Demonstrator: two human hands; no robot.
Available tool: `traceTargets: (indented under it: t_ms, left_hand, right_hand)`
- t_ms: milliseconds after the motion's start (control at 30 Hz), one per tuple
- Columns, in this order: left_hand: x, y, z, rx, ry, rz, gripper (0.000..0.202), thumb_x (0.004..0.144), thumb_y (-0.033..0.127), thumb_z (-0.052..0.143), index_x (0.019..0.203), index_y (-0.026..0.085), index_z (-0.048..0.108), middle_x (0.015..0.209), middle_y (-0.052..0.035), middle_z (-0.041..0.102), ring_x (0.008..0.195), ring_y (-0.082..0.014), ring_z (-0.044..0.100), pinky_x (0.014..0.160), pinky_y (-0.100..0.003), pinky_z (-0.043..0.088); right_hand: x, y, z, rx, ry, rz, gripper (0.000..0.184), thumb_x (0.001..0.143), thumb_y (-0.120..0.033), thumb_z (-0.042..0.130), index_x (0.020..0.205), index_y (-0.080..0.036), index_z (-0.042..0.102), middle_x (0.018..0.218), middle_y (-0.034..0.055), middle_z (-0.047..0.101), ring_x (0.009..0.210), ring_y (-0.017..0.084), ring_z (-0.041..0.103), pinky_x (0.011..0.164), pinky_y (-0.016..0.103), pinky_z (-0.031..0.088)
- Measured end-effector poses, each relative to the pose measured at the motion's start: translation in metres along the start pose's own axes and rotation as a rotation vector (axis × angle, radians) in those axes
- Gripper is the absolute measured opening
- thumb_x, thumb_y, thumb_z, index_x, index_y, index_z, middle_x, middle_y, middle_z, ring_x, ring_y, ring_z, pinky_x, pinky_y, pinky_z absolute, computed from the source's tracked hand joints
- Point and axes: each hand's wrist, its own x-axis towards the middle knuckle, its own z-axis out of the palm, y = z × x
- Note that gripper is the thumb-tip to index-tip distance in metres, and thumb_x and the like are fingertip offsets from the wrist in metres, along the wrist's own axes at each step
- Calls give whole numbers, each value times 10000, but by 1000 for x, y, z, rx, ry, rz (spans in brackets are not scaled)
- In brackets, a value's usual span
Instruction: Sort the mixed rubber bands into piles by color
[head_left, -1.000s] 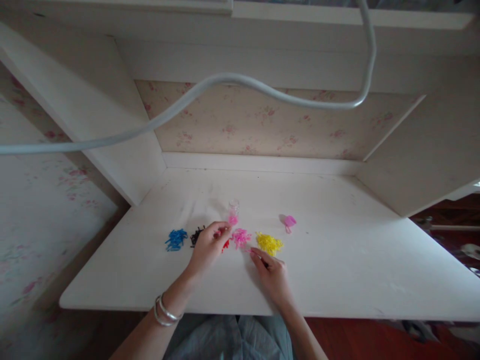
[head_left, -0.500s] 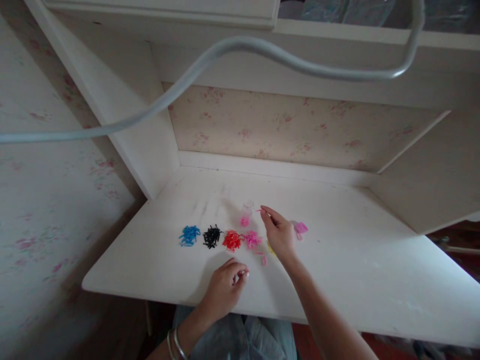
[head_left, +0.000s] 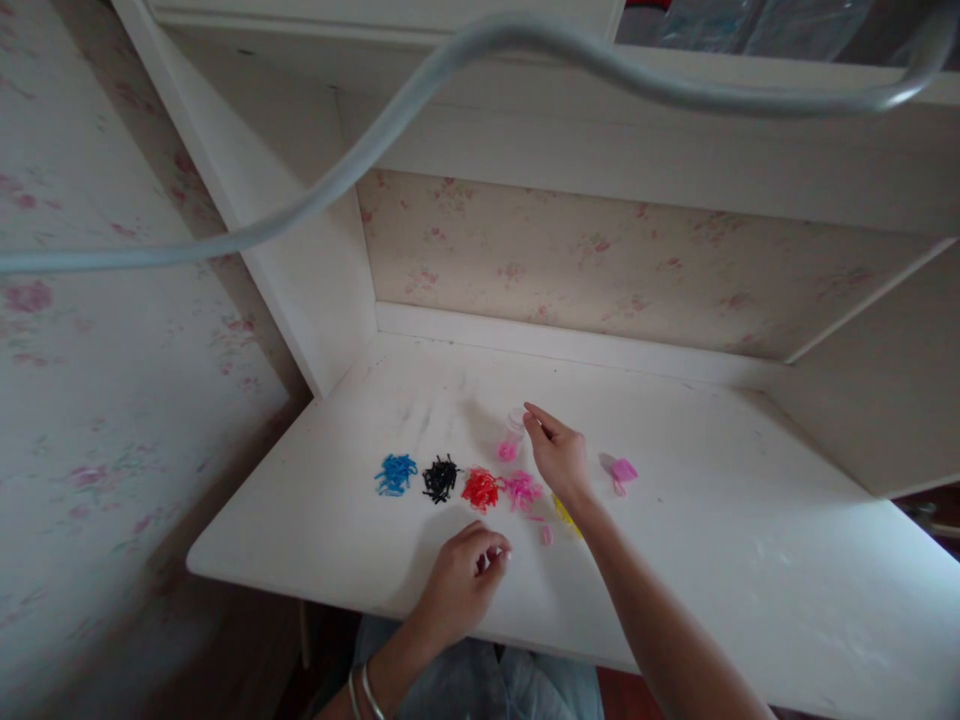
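Note:
My right hand is closed in a pinch at the mouth of a small clear jar, which has pink pieces at its bottom. A thin pink rubber band is between those fingertips, mostly hidden now. My left hand rests near the front edge, fingers curled and thumb near the forefinger; whatever it may hold cannot be made out. Between the hands lie a red pile and a pink pile of small bands. A yellow pile is partly covered by my right forearm.
Further left are a black pile and a blue pile. A loose pink piece lies near the yellow pile, and a bright pink item to the right. A pale cable crosses the view above the white desk.
My right hand has brought the pink band leftward to the jar's mouth, where little of it shows. My left hand keeps its curled pose. The view has shifted slightly.

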Motion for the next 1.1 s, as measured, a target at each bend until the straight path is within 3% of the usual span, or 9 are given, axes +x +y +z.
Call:
traceTargets:
  t_ms: [167, 300, 400, 567, 700, 900, 1100]
  left_hand:
    - [1, -2, 0, -5, 4, -13, 163, 838, 192, 500, 829, 190, 662, 785, -8, 589, 644, -94, 521, 600, -201, 400]
    - [-1, -2, -1, 10, -1, -7, 170, 845, 192, 490, 837, 188, 660, 795, -9, 594, 647, -92, 525, 603, -199, 402]
    - [-1, -2, 2, 38, 19, -4, 175, 848, 190, 479, 839, 190, 654, 799, -13, 604, 659, -99, 540, 609, -201, 411]
    - [6, -4, 11, 191, 107, -22, 183, 840, 164, 458, 849, 193, 639, 828, -25, 639, 725, -128, 583, 669, -226, 434]
    - [16, 0, 16, 324, 87, -41, 170, 851, 200, 466, 899, 205, 629, 900, -26, 672, 810, -146, 622, 735, -242, 450]
    - [28, 10, 26, 582, 30, -16, 166, 869, 252, 475, 958, 243, 615, 936, -9, 667, 834, -149, 639, 737, -244, 455]
    - [40, 16, 38, 795, 21, 32, 204, 908, 279, 413, 969, 249, 606, 1010, -17, 647, 865, -175, 639, 683, -266, 461]
  right_hand:
    - [-4, -1, -7, 27, 16, 0, 498, 863, -520, 443, 1118, -167, 683, 618, 2, 614, 511, 96, 459, 520, 204, 362]
    - [-19, 10, -17, 58, 35, 56, 460, 847, -532, 476, 1056, -184, 691, 562, -34, 536, 469, 87, 387, 453, 199, 288]
    - [-46, 26, -24, 33, -19, 130, 472, 834, -549, 488, 1033, -172, 691, 509, -49, 484, 444, 94, 383, 432, 206, 273]
    - [-106, 50, -37, -183, -124, 124, 431, 862, -525, 460, 1019, -198, 693, 549, -23, 574, 497, 120, 513, 520, 215, 374]
    - [-139, 60, -40, -374, -167, 107, 404, 873, -513, 446, 1052, -239, 682, 615, -9, 637, 528, 133, 569, 542, 224, 385]
    - [-147, 62, -37, -534, -201, 57, 356, 902, -469, 404, 1095, -316, 661, 821, 1, 721, 624, 160, 651, 528, 233, 372]
    - [-145, 64, -38, -543, -230, 19, 308, 935, -354, 379, 1050, -332, 664, 918, -4, 728, 732, 165, 685, 558, 217, 374]
